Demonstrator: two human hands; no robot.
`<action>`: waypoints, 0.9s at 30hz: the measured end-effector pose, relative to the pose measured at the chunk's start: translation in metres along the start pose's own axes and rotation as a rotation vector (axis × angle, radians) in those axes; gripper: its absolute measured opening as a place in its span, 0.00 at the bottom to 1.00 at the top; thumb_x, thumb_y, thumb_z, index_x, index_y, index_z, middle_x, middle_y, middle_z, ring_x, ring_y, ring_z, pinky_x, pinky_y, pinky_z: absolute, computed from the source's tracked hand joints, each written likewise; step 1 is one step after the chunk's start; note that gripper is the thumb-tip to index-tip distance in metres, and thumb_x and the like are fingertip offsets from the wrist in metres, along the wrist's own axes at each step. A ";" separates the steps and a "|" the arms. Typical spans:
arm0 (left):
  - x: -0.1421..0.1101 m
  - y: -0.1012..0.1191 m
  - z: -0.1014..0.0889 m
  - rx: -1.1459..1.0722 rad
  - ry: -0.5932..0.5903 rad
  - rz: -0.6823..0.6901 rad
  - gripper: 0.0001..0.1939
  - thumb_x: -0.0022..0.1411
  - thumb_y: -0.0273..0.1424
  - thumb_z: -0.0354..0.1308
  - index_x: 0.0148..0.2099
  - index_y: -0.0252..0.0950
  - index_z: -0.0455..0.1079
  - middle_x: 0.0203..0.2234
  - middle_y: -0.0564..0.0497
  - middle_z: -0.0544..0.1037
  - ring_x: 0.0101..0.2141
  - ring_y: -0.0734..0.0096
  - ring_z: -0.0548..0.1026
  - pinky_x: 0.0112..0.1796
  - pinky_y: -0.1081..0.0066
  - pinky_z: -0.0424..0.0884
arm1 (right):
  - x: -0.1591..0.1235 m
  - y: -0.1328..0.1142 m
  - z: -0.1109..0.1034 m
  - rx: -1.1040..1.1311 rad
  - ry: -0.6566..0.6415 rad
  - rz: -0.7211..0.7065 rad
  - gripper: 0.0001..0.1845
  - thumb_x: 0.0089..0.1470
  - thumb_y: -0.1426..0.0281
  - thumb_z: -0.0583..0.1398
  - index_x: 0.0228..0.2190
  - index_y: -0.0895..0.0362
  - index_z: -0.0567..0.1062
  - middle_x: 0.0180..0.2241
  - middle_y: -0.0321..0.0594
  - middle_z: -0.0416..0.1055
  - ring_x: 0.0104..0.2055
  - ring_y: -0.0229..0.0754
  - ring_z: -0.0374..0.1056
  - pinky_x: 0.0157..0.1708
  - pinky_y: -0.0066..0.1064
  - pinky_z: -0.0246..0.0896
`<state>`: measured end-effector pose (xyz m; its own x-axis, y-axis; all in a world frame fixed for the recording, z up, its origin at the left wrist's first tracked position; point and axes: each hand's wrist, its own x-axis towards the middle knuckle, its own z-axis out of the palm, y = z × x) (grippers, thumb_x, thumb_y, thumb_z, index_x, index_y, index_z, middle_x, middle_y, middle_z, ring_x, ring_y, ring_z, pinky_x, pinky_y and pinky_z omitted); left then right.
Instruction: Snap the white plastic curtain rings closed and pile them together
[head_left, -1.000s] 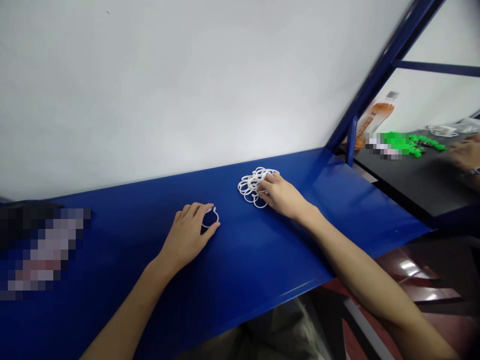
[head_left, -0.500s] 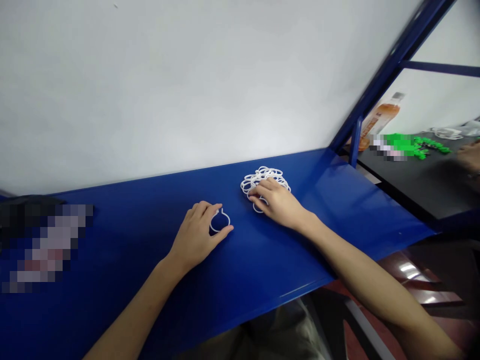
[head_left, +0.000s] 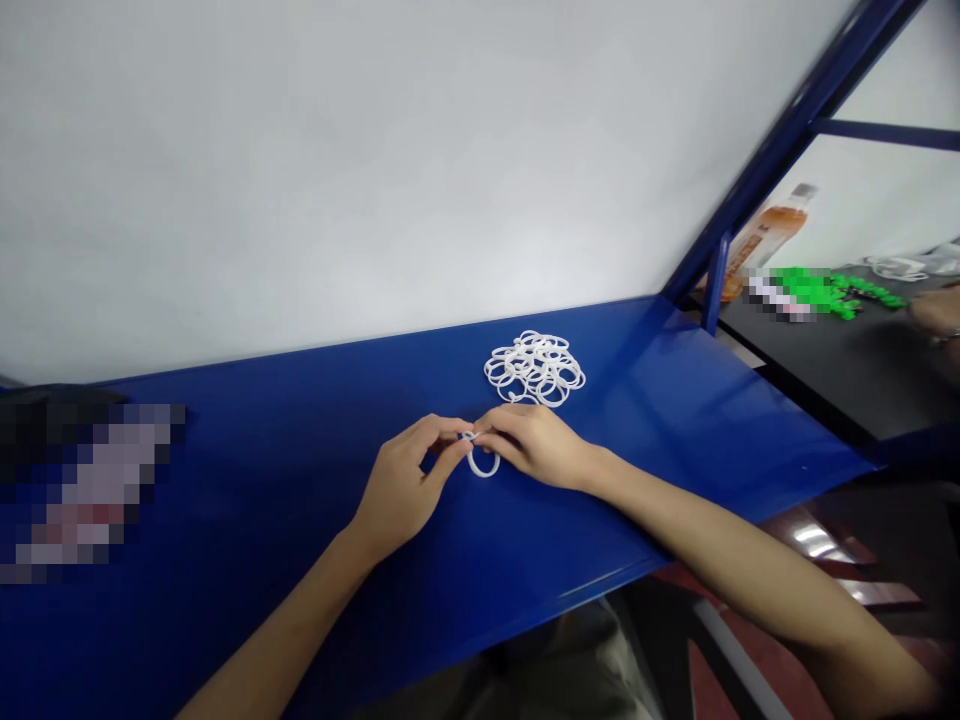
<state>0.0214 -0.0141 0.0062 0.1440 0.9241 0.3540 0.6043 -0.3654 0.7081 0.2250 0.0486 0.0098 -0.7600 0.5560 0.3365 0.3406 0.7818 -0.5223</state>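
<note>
A small white ring [head_left: 482, 464] is pinched between the fingertips of both hands, just above the blue shelf [head_left: 247, 470]. My left hand [head_left: 405, 485] grips its left side with thumb and forefinger. My right hand [head_left: 536, 445] holds its upper right side, fingers curled. Behind the hands, a heap of several white rings [head_left: 535, 367] lies on the shelf, apart from both hands.
A white wall rises behind the shelf. A blue frame post [head_left: 780, 150] slants up at the right. Beyond it, a dark table [head_left: 840, 365] carries a bottle [head_left: 765, 240] and green pieces [head_left: 825, 290]; another person's hand [head_left: 937, 312] shows at the right edge.
My right hand left the heap of rings and came toward me to meet my left hand. Both now pinch the single ring, which has shifted right.
</note>
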 end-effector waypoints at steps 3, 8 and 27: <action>0.002 -0.001 -0.001 -0.057 -0.012 -0.035 0.06 0.66 0.34 0.56 0.37 0.41 0.74 0.31 0.56 0.80 0.32 0.72 0.77 0.36 0.72 0.72 | -0.001 0.000 0.000 -0.074 -0.045 -0.083 0.14 0.70 0.66 0.51 0.41 0.59 0.74 0.35 0.41 0.75 0.35 0.39 0.69 0.36 0.29 0.64; -0.001 -0.006 0.003 -0.063 -0.022 -0.021 0.06 0.63 0.28 0.55 0.35 0.41 0.72 0.29 0.56 0.79 0.31 0.72 0.76 0.36 0.71 0.72 | -0.003 -0.004 0.002 -0.310 -0.067 -0.226 0.19 0.72 0.66 0.46 0.36 0.60 0.73 0.29 0.41 0.72 0.31 0.40 0.63 0.32 0.31 0.59; 0.002 -0.019 0.005 0.229 -0.062 0.064 0.07 0.67 0.37 0.55 0.42 0.40 0.71 0.36 0.51 0.79 0.42 0.61 0.73 0.47 0.58 0.70 | -0.001 0.001 -0.009 -0.410 -0.087 -0.149 0.13 0.69 0.72 0.51 0.41 0.57 0.77 0.32 0.42 0.73 0.35 0.41 0.65 0.32 0.32 0.58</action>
<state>0.0136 -0.0049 -0.0095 0.2308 0.9076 0.3506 0.7535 -0.3947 0.5257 0.2310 0.0515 0.0158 -0.8554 0.4164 0.3081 0.4017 0.9088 -0.1129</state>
